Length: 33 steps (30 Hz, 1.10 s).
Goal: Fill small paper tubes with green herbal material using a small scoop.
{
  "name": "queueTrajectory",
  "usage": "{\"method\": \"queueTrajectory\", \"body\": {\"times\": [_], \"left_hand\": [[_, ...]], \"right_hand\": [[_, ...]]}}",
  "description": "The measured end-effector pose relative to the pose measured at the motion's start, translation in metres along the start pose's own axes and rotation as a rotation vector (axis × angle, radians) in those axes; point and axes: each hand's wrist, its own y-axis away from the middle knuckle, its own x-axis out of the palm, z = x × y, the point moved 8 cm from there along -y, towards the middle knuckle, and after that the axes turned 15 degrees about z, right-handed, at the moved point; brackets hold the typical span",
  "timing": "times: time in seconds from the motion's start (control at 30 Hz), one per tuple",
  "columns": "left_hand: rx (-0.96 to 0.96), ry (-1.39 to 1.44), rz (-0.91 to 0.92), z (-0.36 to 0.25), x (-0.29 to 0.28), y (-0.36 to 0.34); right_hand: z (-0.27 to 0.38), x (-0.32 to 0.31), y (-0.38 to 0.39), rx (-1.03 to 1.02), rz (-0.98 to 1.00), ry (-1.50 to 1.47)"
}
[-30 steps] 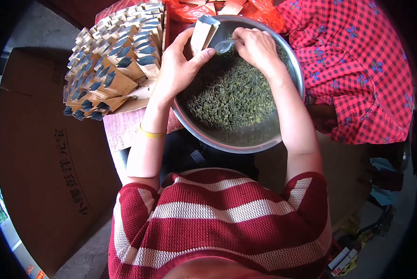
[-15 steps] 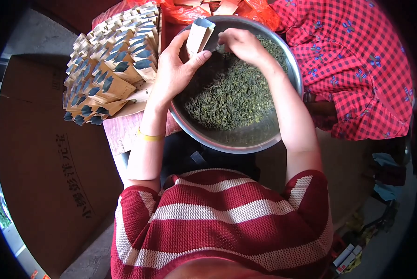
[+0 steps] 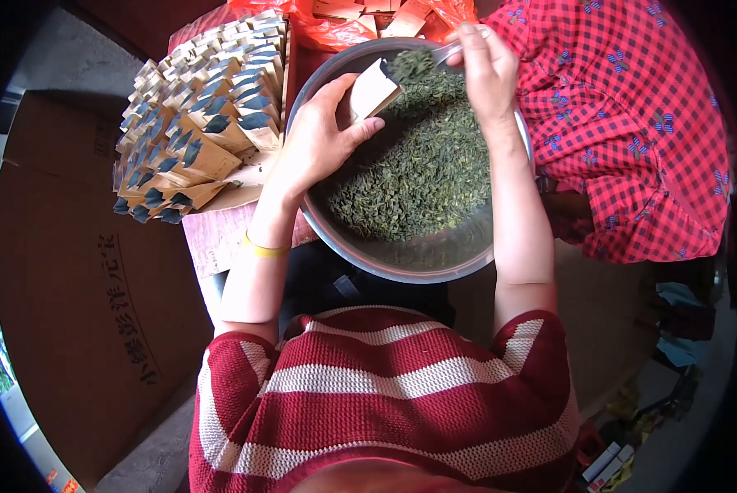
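My left hand (image 3: 323,131) grips a small pale paper packet (image 3: 370,97), tilted with its top toward the right, over the left part of a wide steel bowl (image 3: 346,255). Loose dried green leaves (image 3: 409,172) lie spread inside the bowl. In my right hand (image 3: 488,78), above the bowl's upper right, is a spoon (image 3: 451,51) heaped with leaves (image 3: 411,66), held close beside the packet's top; whether it touches the packet I cannot tell.
Dense rows of kraft packets with dark tops (image 3: 208,123) stand on a pink board (image 3: 204,234) at left. Orange plastic bags with flat red pieces (image 3: 319,33) lie behind the bowl. Red checked cloth (image 3: 640,140) drapes at right. A brown cardboard panel (image 3: 64,312) is low at left.
My right hand has risen and moved right, bringing up the spoon, now heaped with leaves. My left hand has shifted slightly down with the packet, which now leans further toward the spoon.
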Motion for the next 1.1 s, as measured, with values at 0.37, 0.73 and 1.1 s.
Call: {"method": "queueTrajectory", "body": {"times": [0.37,0.73,1.1], "left_hand": [[-0.031,-0.021,-0.001,0.0,-0.002,0.001],[0.014,0.01,-0.077,0.009,-0.005,0.003],[0.002,0.026,-0.077,0.012,-0.004,0.001]], "right_hand": [[0.092,0.033,0.026,-0.621,-0.025,0.786],[-0.03,0.07,0.019,0.186,0.553,0.868],[-0.046,0.035,0.004,0.337,0.417,0.209]]}}
